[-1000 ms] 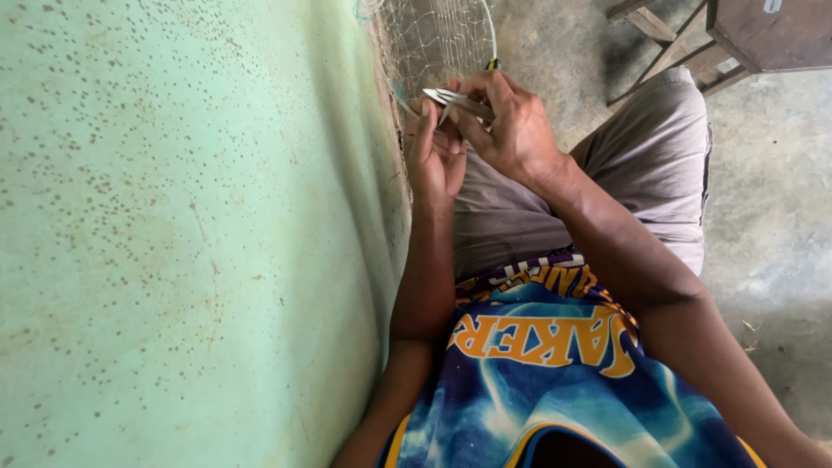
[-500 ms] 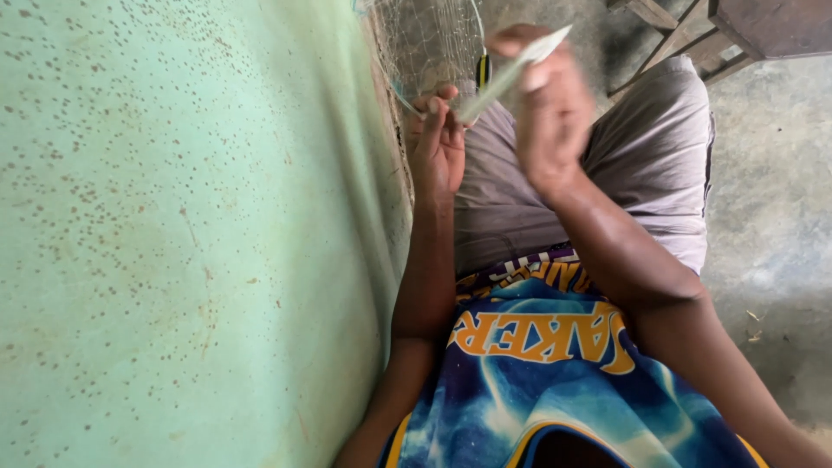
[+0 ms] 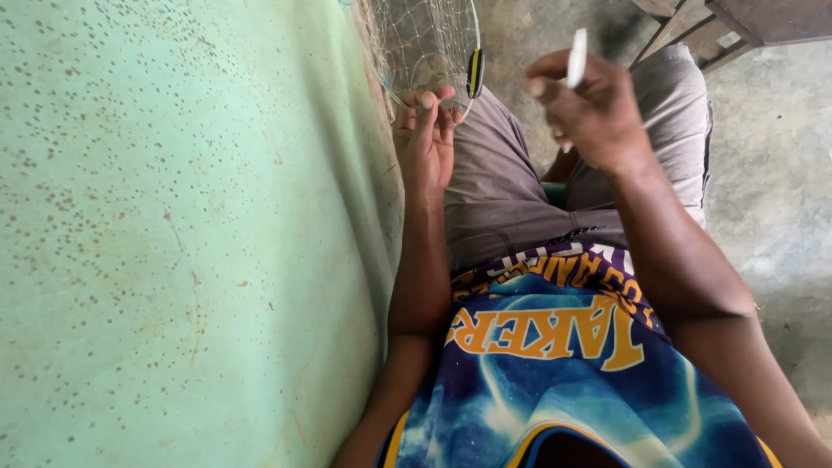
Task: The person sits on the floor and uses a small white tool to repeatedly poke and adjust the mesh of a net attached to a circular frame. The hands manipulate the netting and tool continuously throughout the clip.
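Note:
My left hand (image 3: 426,130) pinches the lower edge of a fine mesh net (image 3: 425,39) strung on a thin curved hoop (image 3: 475,69), close to the green wall. My right hand (image 3: 589,108) is raised to the right of the net, closed around a slim white netting needle (image 3: 576,56) that points upward. The two hands are apart, with my grey-trousered lap (image 3: 511,191) beneath them. Any thread between needle and net is too fine to see.
A speckled pale green wall (image 3: 173,234) fills the left side, right against my left arm. A wooden chair or stool frame (image 3: 728,22) stands at the top right on a rough concrete floor (image 3: 780,173).
My right hand has pulled away from the net, up and to the right, carrying the white needle, which now points upward. The left hand has stayed on the net's edge.

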